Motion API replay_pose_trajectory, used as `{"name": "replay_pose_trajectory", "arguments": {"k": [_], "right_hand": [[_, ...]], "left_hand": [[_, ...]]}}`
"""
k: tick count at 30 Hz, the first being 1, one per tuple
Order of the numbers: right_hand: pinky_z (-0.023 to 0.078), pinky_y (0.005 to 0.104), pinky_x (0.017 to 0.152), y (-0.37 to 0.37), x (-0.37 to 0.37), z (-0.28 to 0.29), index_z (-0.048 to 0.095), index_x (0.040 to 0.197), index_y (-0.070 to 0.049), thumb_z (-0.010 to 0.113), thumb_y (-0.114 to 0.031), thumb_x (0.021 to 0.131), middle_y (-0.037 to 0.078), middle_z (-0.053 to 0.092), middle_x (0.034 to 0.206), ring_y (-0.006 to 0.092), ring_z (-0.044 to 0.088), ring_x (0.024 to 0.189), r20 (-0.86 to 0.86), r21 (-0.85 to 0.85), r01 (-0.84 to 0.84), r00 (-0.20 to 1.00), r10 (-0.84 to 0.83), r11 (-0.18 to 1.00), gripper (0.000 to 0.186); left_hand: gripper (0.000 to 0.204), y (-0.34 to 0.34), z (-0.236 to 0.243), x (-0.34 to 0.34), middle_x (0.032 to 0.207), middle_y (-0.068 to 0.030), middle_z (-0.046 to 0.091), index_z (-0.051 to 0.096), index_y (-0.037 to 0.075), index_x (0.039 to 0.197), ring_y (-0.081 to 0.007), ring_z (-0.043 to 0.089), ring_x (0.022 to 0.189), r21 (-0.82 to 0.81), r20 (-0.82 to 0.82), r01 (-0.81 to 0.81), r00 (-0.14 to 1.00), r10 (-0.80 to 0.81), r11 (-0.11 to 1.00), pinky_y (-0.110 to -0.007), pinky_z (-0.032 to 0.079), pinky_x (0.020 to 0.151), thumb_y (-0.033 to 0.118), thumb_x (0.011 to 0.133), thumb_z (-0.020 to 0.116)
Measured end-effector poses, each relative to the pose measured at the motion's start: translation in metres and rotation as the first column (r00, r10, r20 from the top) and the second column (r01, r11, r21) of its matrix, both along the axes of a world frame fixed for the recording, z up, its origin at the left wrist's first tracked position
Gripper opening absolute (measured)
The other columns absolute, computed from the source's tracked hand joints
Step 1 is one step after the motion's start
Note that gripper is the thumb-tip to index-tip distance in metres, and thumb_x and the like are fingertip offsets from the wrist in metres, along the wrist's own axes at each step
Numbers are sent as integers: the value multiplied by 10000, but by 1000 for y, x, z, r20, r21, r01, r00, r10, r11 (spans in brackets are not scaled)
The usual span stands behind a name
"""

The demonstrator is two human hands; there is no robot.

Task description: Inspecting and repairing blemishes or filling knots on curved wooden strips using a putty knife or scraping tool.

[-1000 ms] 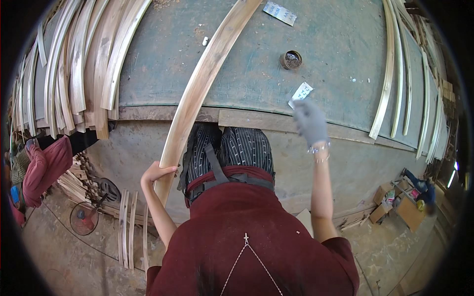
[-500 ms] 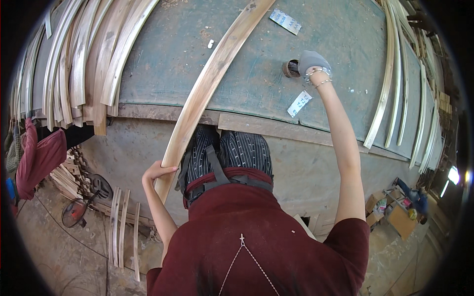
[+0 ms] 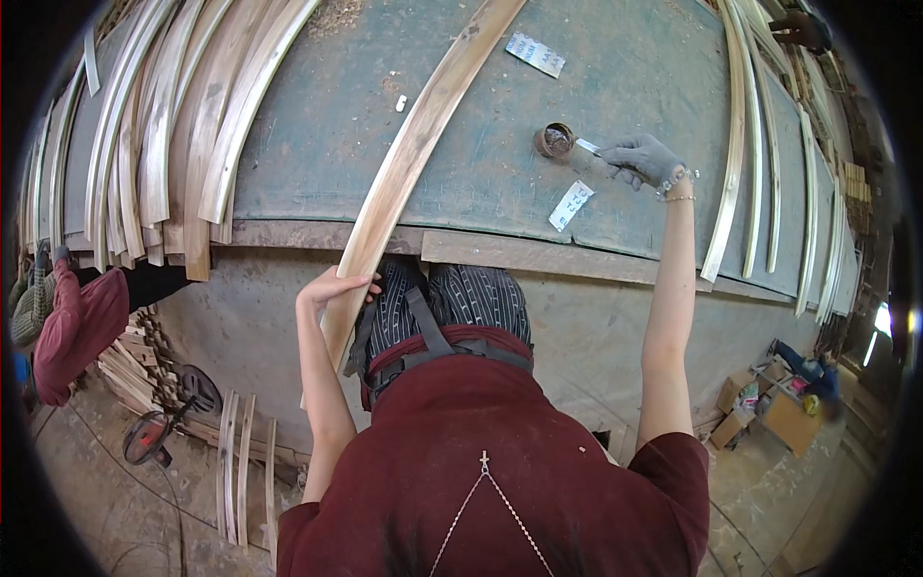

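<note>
My bare left hand (image 3: 332, 288) grips the near end of a long wooden board (image 3: 415, 154), thumb over its top face. The board runs from beside my hip across the table's front edge and away toward the far side. My right hand (image 3: 646, 159), in a grey glove, is closed on a small flat-bladed tool (image 3: 587, 146), like a scraper; the fingers hide its handle. The pale blade points left toward a small round brown tin (image 3: 555, 141) with dark stuff inside. The tin stands on the table to the right of the board.
The green-grey table (image 3: 317, 163) bears two printed packets, one beyond the tin (image 3: 536, 55) and one nearer me (image 3: 572, 206). Stacked boards (image 3: 207, 144) lie at left, thin strips (image 3: 755, 163) at right. Another person's red sleeve (image 3: 85, 322) shows at left; a fan (image 3: 149, 438) stands on the floor.
My right hand has drawn back from the tin to the right and nearer me, bringing the bladed tool into sight. My left hand keeps its hold on the board's end.
</note>
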State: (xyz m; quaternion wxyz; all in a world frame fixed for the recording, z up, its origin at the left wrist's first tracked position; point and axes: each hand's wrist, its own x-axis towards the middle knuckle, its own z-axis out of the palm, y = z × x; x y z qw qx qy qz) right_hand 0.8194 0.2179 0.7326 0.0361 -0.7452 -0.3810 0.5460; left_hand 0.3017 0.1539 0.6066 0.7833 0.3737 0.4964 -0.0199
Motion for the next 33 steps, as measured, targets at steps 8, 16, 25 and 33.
{"name": "replay_pose_trajectory", "arguments": {"k": [8,16,25,33], "right_hand": [[360,152,400,-17,-86,18,597,1106,-47,593,-180,803,-31,579,710,9,443,486,-352,364,130,936,7,922,331],[373,237,540,-11,-184,-54,603,1128,-161,566,-99,801,7,536,681,88,438,569,-94,839,126,992,-87,530,335],[418,287,582,4,-219,-60,599,1127,-223,563,-121,810,78,503,667,175,492,593,249,770,-148,965,-80,620,335],[415,312,541,5,-222,-65,604,1105,-276,545,-171,828,68,477,650,205,492,561,352,772,-250,934,-65,584,302]], "left_hand": [[321,-40,65,-40,724,-62,621,603,-17,933,-140,593,668,30,-62,-16,998,18,999,-285,478,632,202,731,723],[358,-119,214,-75,752,-66,631,590,-56,924,-130,590,679,-115,-295,-302,920,257,946,-289,479,640,127,674,769],[391,-143,219,-78,790,-68,645,589,-59,949,-95,579,728,-148,-315,-312,914,255,938,-261,467,665,158,679,772],[330,-136,219,-81,775,-110,640,565,-77,964,-157,616,711,-158,-283,-303,926,251,940,-294,497,654,66,711,723]]}}
